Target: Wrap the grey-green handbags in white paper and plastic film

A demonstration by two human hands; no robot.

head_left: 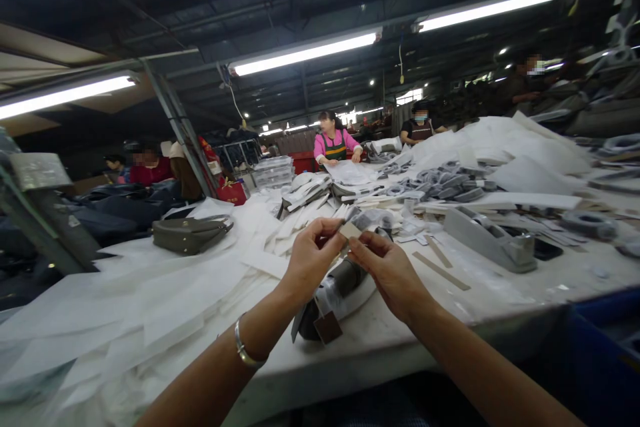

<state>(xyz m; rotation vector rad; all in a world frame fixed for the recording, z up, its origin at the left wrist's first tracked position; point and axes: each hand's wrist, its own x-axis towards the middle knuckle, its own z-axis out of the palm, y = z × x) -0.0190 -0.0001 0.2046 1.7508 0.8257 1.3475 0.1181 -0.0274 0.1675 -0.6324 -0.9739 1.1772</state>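
Note:
Both my hands meet over the table, pinching a small beige piece of card or paper (pixel 351 231) between them. My left hand (pixel 313 250) grips its left edge with thumb and fingers; a silver bangle sits on that wrist. My right hand (pixel 387 267) closes on the lower right side. Just beneath lies a dark bag (pixel 347 277), partly wrapped in clear film and padding, and a brown square tag (pixel 328 327) hangs from it near the table edge. My hands hide part of the bag.
White sheets (pixel 125 313) cover the left of the table, with an olive bag (pixel 193 233) on them. Rightward are a grey tape dispenser (pixel 490 240), a phone (pixel 547 249), beige strips (pixel 441 271) and grey rings. A blue bin (pixel 605 347) stands lower right. Co-workers sit opposite.

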